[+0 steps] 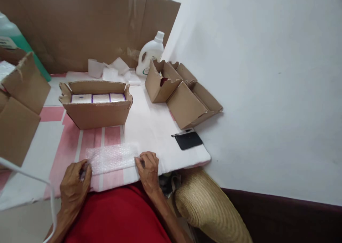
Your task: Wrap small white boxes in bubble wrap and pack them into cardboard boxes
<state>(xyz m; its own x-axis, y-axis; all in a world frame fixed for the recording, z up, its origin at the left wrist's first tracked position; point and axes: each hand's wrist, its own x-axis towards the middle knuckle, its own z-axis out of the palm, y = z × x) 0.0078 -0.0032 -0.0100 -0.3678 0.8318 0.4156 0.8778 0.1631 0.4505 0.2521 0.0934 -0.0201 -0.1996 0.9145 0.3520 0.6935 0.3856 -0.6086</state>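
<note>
A clear bubble wrap sheet [113, 157] lies near the table's front edge, stretched flat between my two hands. My left hand [74, 180] pinches its left end, fingers curled in. At the right end my right hand [148, 168] is closed on the sheet's edge. Just beyond the wrap stands an open cardboard box [103, 115] holding several white packets with purple edges [100, 98]. Parts of the sheet under my fingers are hidden.
Cardboard boxes [187, 107] stand on the right, beside a white jug [152, 54]. A black phone-like slab [189, 140] and a pen [181, 133] lie near the right edge. More cardboard [21, 129] and a green-liquid bottle [24, 43] are left. A white cable [29, 173] crosses lower left.
</note>
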